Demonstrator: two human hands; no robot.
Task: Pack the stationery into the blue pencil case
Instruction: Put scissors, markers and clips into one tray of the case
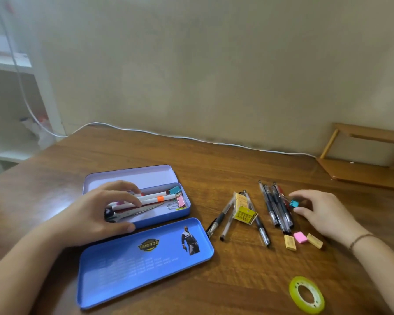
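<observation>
Pencil case open, three erasers, one tape roll

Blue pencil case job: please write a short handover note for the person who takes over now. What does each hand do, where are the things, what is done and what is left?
Left hand: rests on the open blue pencil case, fingers on the white pens inside; not gripping.
Right hand: pinches a teal binder clip over the pile of dark pens.
Done: white pens, scissors, and teal and pink binder clips are in the case.
Left on the table: held clip, dark pens, three more pens with yellow tags, three erasers, tape roll.
Inner tray lies in front of the case.
</observation>
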